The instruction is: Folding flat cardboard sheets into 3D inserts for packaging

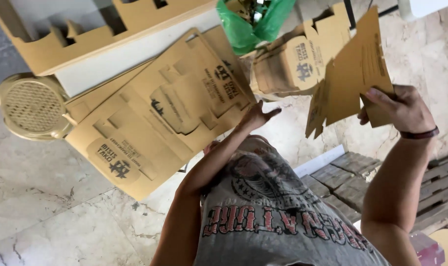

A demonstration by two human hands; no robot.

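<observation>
Gripping a flat cardboard blank [354, 74] by its lower edge, the right hand [399, 108] pinches tight. Left hand [256, 117] lies open, fingers spread, on the stacked blanks [155, 118] beside it. Cardboard looks light, stiff, bendy — edge holds suit it.

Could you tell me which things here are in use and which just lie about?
In use: flat carton blank in right hand; stack of blanks by left hand.
Lying about: green bag; round tan stool; wooden pallet.

Single head-worn camera, looking steeply down over the wearer's chest, the picture reading upside down. It is sitting close to both raised forearms, taking in the marble floor [47, 197] and the flat cardboard sheets [160, 113] lying near.
</observation>
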